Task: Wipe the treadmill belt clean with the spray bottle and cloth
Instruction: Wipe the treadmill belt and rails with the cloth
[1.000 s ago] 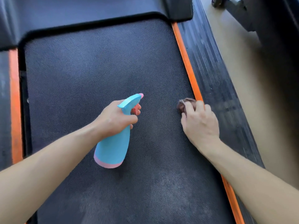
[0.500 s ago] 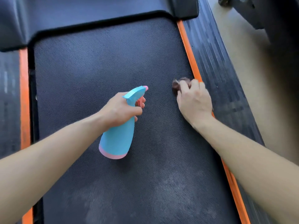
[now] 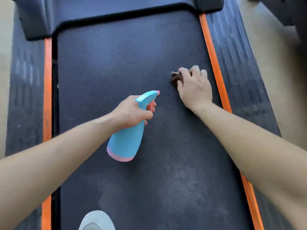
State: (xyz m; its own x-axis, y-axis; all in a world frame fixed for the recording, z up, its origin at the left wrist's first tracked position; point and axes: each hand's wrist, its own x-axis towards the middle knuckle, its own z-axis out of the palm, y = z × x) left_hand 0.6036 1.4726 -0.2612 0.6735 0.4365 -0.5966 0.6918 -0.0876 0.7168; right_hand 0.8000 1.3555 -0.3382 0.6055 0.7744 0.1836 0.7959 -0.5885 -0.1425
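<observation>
Hands at work: the left hand (image 3: 131, 112) grasps a tilted light-blue plastic spray bottle with pink trim (image 3: 126, 143) at centre over the black textured treadmill belt (image 3: 116, 63), while, centre right, the right hand (image 3: 194, 87) clutches a crumpled dark-brown cloth (image 3: 176, 78) against it near the orange edge strip (image 3: 214, 60); firm overlapping strokes should suit the hazy lower patches; no writing legible.

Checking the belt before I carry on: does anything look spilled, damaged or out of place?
Only pale, hazy patches on the near part of the belt; the far part looks evenly dark. Nothing looks torn.
</observation>
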